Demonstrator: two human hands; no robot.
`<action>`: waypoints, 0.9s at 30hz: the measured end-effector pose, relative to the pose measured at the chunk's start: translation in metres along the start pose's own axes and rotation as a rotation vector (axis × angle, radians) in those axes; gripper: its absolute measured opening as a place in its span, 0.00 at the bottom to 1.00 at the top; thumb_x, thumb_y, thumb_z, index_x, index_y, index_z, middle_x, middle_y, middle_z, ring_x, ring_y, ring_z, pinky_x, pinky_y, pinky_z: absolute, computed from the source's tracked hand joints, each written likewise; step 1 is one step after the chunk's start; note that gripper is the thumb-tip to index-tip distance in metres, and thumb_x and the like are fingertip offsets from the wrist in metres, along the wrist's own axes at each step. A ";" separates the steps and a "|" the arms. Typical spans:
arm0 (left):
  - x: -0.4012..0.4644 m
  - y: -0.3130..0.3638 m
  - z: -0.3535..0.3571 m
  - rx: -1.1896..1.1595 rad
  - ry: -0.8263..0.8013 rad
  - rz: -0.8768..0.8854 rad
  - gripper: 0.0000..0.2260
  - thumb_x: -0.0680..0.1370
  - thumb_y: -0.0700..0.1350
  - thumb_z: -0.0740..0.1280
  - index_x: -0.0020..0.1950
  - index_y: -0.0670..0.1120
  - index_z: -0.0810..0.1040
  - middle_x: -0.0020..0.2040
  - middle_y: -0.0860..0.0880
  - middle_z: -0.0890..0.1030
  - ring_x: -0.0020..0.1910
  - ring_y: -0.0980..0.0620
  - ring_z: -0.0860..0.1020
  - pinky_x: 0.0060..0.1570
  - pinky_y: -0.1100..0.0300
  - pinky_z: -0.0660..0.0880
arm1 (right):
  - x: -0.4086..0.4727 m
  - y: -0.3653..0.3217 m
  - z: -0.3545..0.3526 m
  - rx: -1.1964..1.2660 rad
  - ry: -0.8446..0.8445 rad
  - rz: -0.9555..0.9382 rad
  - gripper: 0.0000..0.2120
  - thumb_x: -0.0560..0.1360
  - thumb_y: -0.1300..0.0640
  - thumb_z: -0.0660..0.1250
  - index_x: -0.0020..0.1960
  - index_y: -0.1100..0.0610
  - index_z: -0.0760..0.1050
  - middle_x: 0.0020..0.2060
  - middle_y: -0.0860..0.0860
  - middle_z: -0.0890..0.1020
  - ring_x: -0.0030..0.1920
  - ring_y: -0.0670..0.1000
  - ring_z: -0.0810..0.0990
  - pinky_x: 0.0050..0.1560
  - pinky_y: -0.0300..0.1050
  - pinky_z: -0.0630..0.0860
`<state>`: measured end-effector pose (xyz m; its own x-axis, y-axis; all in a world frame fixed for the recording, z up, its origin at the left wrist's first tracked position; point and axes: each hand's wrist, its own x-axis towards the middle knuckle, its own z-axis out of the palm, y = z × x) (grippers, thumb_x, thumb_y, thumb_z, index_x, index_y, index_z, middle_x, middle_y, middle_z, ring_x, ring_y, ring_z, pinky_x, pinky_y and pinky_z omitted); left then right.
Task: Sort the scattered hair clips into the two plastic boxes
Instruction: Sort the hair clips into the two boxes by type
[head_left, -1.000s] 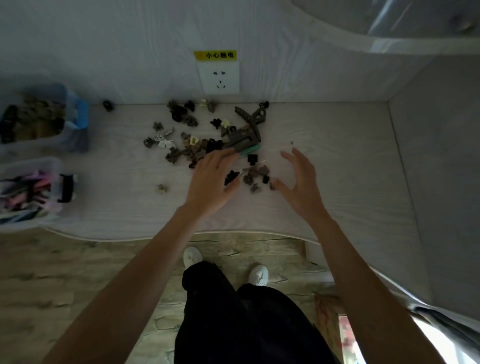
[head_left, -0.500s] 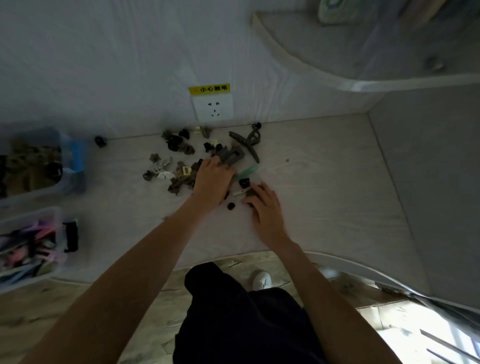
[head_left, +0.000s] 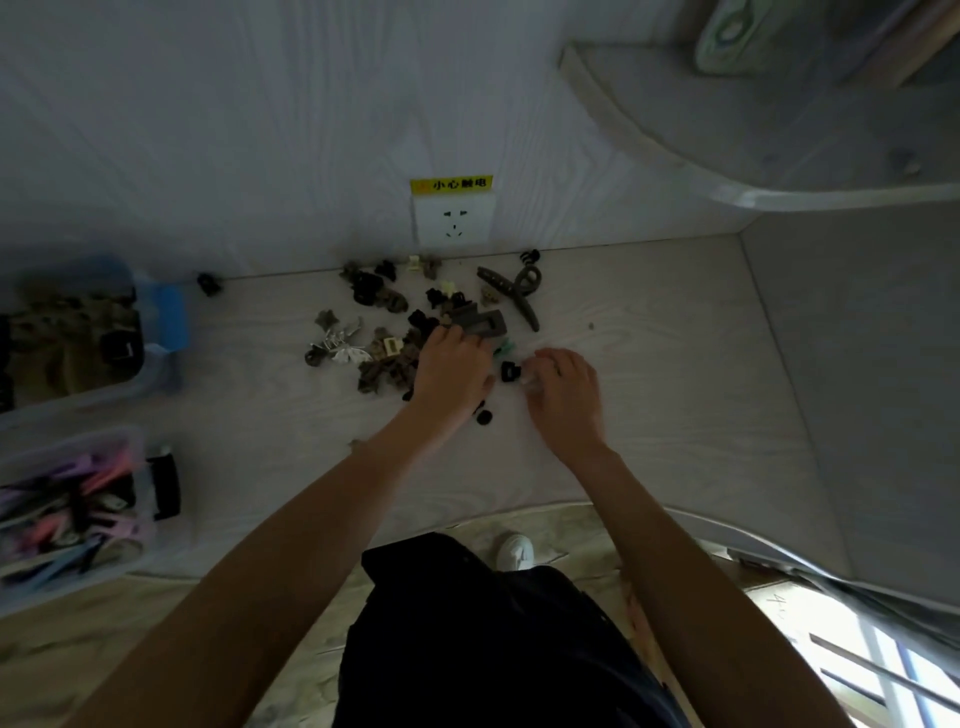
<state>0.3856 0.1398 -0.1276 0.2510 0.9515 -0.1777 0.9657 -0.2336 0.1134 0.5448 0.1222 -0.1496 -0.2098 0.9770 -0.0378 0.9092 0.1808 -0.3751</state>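
Pale wood-grain worktop (head_left: 649, 415) fills the view, running back to a matching wall with a white socket (head_left: 453, 222) under a yellow warning label (head_left: 451, 184). Just in front of that socket sits the scatter of hair clips (head_left: 384, 332), mostly dark brown, black and olive, with a couple of cream ones and a silvery one at its nine o'clock edge. A long dark claw clip (head_left: 511, 293) lies at the pile's two o'clock, and a lone black clip (head_left: 209, 283) sits well apart at ten o'clock, against the wall. Left hand (head_left: 451, 371) is down on the pile, fingers curled onto a large brown rectangular clip (head_left: 480, 323) at its twelve o'clock. Right hand (head_left: 563, 395) is just beside it at three o'clock, fingers bent and drawn together at a pale or clear bit; whether they truly pinch it, I cannot tell. A small black clip (head_left: 510, 371) lies between the two hands, another black one (head_left: 484, 417) at the left hand's five o'clock. Over at nine o'clock, the upper plastic box (head_left: 156, 332), with its blue latch, holds brown, olive and black clips. Below it, the lower plastic box (head_left: 104, 447), with a black latch, holds pink, purple and light blue clips.
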 end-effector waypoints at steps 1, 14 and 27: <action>0.003 0.005 -0.001 0.055 -0.049 0.002 0.15 0.74 0.47 0.67 0.59 0.45 0.77 0.52 0.46 0.82 0.53 0.46 0.77 0.53 0.55 0.71 | 0.005 -0.002 -0.001 -0.005 -0.028 0.012 0.15 0.68 0.66 0.65 0.54 0.58 0.77 0.52 0.57 0.80 0.56 0.58 0.76 0.58 0.48 0.67; -0.007 -0.002 -0.006 -0.108 -0.009 -0.150 0.08 0.77 0.43 0.62 0.50 0.43 0.79 0.47 0.45 0.81 0.50 0.46 0.76 0.39 0.57 0.68 | 0.014 -0.006 -0.014 0.322 0.031 -0.023 0.10 0.74 0.66 0.65 0.55 0.62 0.76 0.52 0.57 0.81 0.50 0.53 0.79 0.49 0.38 0.71; -0.118 -0.090 -0.053 -0.893 0.603 -0.432 0.10 0.74 0.42 0.70 0.54 0.44 0.81 0.46 0.50 0.80 0.41 0.58 0.78 0.45 0.73 0.75 | 0.001 -0.136 -0.024 0.962 -0.178 0.232 0.08 0.80 0.57 0.58 0.55 0.57 0.73 0.37 0.49 0.80 0.37 0.45 0.78 0.39 0.38 0.75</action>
<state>0.2661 0.0592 -0.0653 -0.3921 0.9148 0.0972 0.5124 0.1295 0.8489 0.4295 0.1015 -0.0762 -0.1865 0.9313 -0.3128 0.2741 -0.2564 -0.9269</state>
